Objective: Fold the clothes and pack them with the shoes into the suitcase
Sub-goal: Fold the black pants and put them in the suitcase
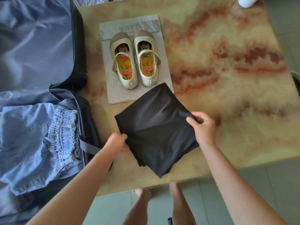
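A folded black garment (155,127) lies tilted on the marble table near its front edge. My left hand (117,142) grips its left edge and my right hand (203,127) grips its right edge. Behind it, a pair of cream shoes (132,60) with flowered insoles stands on a grey bag (113,95); the garment's far corner overlaps that bag. The open suitcase (79,38) lies at the left, with folded light-blue denim clothing (32,135) in its near half.
The marble table (227,70) stretches to the right with red-veined bare surface. A white object (246,1) stands at the far right corner. My bare legs and the green floor tiles show below the table's front edge.
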The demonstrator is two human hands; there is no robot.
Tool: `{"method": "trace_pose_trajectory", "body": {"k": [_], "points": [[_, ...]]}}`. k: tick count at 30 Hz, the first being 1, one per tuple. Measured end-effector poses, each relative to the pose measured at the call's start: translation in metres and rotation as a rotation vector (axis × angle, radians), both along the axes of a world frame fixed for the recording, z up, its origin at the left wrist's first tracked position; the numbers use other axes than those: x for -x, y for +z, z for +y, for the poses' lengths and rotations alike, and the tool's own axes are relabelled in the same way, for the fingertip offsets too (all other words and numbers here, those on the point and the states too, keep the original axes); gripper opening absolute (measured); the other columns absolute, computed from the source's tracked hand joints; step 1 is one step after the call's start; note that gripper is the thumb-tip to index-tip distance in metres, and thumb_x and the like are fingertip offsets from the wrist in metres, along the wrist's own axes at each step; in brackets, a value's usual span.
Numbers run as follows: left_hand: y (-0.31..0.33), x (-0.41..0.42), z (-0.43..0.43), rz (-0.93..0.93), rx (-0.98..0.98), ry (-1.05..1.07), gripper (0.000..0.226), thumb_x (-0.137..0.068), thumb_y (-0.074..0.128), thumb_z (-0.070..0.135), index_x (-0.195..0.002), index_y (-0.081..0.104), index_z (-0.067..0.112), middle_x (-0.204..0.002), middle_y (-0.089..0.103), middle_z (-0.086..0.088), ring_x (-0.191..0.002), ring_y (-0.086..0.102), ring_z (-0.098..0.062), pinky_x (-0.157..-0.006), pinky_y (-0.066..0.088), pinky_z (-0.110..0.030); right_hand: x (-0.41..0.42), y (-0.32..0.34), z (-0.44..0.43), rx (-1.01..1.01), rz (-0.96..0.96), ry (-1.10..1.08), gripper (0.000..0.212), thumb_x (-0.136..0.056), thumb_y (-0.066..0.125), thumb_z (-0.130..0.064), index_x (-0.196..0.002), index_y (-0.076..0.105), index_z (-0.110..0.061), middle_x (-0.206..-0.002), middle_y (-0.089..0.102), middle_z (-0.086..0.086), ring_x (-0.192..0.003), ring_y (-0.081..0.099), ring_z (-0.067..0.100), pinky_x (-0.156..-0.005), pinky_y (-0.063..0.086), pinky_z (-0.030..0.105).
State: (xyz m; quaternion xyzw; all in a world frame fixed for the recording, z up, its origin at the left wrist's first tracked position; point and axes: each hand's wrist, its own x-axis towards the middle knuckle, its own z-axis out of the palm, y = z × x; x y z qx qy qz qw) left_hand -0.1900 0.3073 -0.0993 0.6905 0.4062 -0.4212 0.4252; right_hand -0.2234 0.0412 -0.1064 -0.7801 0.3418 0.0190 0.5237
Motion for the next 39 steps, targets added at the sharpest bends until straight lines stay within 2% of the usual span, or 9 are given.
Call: {"method": "trace_pose_trajectory", "body": {"k": [4, 9, 12, 16, 20, 25, 28, 34, 39], "points": [[0.012, 0.002, -0.005, -0.194, -0.341, -0.511, 0.026, -0.094, 0.054, 0.023, -0.108, 0.050, 0.001, -0.098, 0.056, -0.010, -0.096, 0.057, -0.030, -0.083, 0.051, -0.039, -0.013, -0.001, -0.034, -0.028, 0.150, -0.027, 0.040, -0.082, 0.074, -0.027, -0.119, 0.061, -0.017, -0.117, 0.057, -0.006, -0.107, 0.052, 0.012, -0.093, 0.042, 0.027], [0.025, -0.044, -0.030, -0.730, -0.479, -0.605, 0.037, -0.094, 0.052, 0.027, -0.129, 0.044, 0.015, -0.128, 0.049, -0.005, -0.119, 0.046, -0.023, -0.091, 0.038, -0.032, 0.006, -0.015, -0.039, -0.286, 0.240, -0.048, 0.035, -0.083, 0.073, -0.022, -0.114, 0.062, -0.007, -0.105, 0.065, 0.001, -0.090, 0.062, 0.011, -0.069, 0.046, 0.011], [0.010, -0.065, -0.040, -0.521, -0.282, -0.716, 0.041, -0.097, 0.048, 0.038, -0.133, 0.044, 0.019, -0.123, 0.059, -0.006, -0.114, 0.054, -0.028, -0.102, 0.040, -0.042, 0.005, -0.022, -0.036, -0.224, 0.185, -0.037, 0.026, -0.081, 0.075, -0.014, -0.102, 0.066, -0.002, -0.097, 0.069, 0.007, -0.087, 0.064, 0.021, -0.075, 0.051, 0.024], [0.000, -0.055, -0.027, -0.354, -0.293, -0.817, 0.028, -0.098, 0.047, 0.023, -0.119, 0.056, 0.006, -0.109, 0.062, -0.014, -0.090, 0.057, -0.028, -0.078, 0.047, -0.036, -0.017, -0.018, -0.036, -0.176, 0.118, -0.029, 0.018, -0.077, 0.076, -0.008, -0.094, 0.067, -0.006, -0.087, 0.068, 0.005, -0.081, 0.062, 0.019, -0.078, 0.050, 0.031], [0.001, -0.039, -0.005, 0.004, -0.208, -0.910, 0.032, -0.097, 0.050, 0.021, -0.122, 0.054, 0.002, -0.115, 0.059, -0.016, -0.104, 0.059, -0.032, -0.085, 0.050, -0.037, -0.040, -0.010, -0.035, -0.094, 0.054, 0.026, 0.026, -0.079, 0.076, -0.019, -0.103, 0.067, -0.013, -0.098, 0.065, -0.002, -0.088, 0.058, 0.009, -0.072, 0.042, 0.007], [0.005, -0.057, -0.005, -0.284, -0.115, -0.376, 0.029, -0.095, 0.052, 0.025, -0.121, 0.060, 0.016, -0.113, 0.063, -0.006, -0.110, 0.057, -0.026, -0.095, 0.043, -0.034, -0.045, -0.010, -0.044, -0.187, 0.261, 0.173, 0.047, -0.083, 0.071, -0.039, -0.125, 0.058, -0.022, -0.116, 0.056, -0.009, -0.108, 0.051, 0.008, -0.085, 0.038, 0.017], [0.007, -0.076, -0.031, -0.325, 0.014, 0.005, 0.031, -0.093, 0.055, 0.043, -0.108, 0.061, 0.017, -0.090, 0.061, 0.003, -0.094, 0.058, -0.019, -0.093, 0.045, -0.034, -0.046, -0.008, -0.040, -0.197, 0.267, 0.249, 0.028, -0.085, 0.071, -0.027, -0.111, 0.062, -0.021, -0.105, 0.061, -0.009, -0.094, 0.058, 0.007, -0.071, 0.042, 0.015], [-0.006, -0.089, -0.045, -0.413, -0.172, 0.084, 0.027, -0.094, 0.057, 0.030, -0.112, 0.063, 0.012, -0.104, 0.061, -0.005, -0.091, 0.054, -0.019, -0.082, 0.045, -0.031, -0.054, -0.007, -0.038, -0.158, 0.113, 0.258, 0.018, -0.084, 0.071, -0.015, -0.101, 0.068, -0.014, -0.094, 0.068, -0.003, -0.083, 0.062, 0.008, -0.064, 0.045, 0.006], [-0.011, -0.078, -0.014, -0.390, -0.136, 0.173, 0.024, -0.095, 0.055, 0.024, -0.113, 0.058, 0.008, -0.092, 0.060, -0.004, -0.083, 0.057, -0.021, -0.095, 0.050, -0.046, -0.052, -0.011, -0.043, -0.148, 0.123, 0.161, 0.026, -0.083, 0.072, -0.019, -0.107, 0.067, -0.010, -0.101, 0.066, 0.000, -0.097, 0.062, 0.018, -0.072, 0.044, 0.014]]}}
